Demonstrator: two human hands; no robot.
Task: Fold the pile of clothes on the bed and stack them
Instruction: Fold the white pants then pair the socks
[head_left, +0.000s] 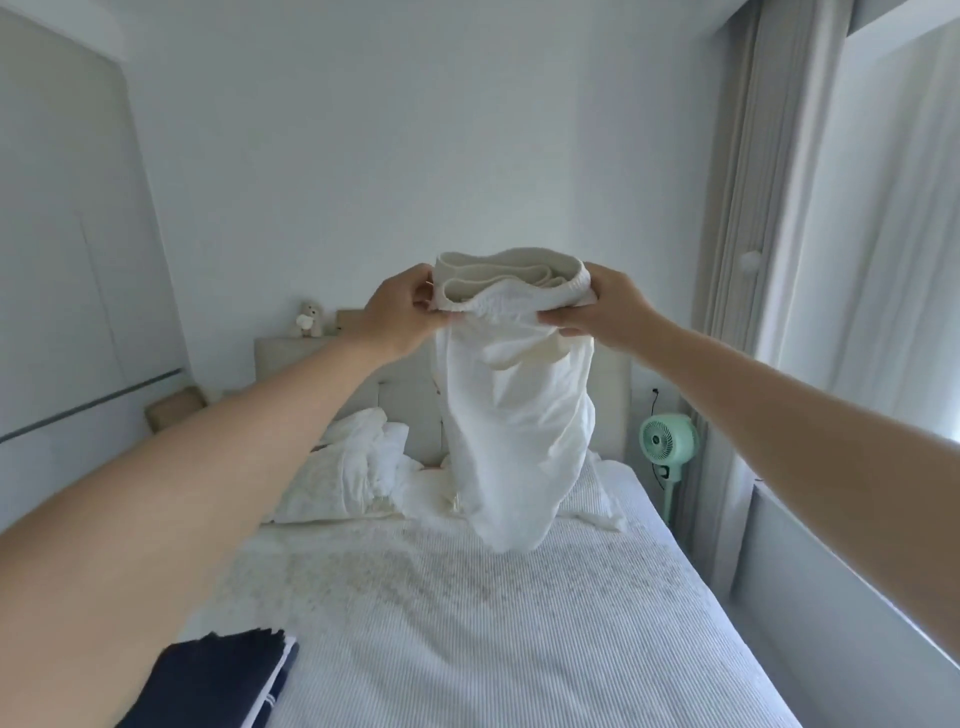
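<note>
I hold a white garment (511, 415) with an elastic waistband up in the air over the bed (467, 623). My left hand (400, 312) grips the waistband's left end and my right hand (605, 306) grips its right end. The cloth hangs down, its lower end just above the bedspread. A folded stack of dark navy clothes (218, 675) lies at the bed's near left corner. More white clothes (431, 493) lie crumpled behind the hanging garment, partly hidden by it.
A white pillow and bunched duvet (348, 467) lie at the head of the bed. A green fan (667, 441) stands to the right by the curtain (753, 208). A small plush toy (310, 318) sits on the headboard ledge.
</note>
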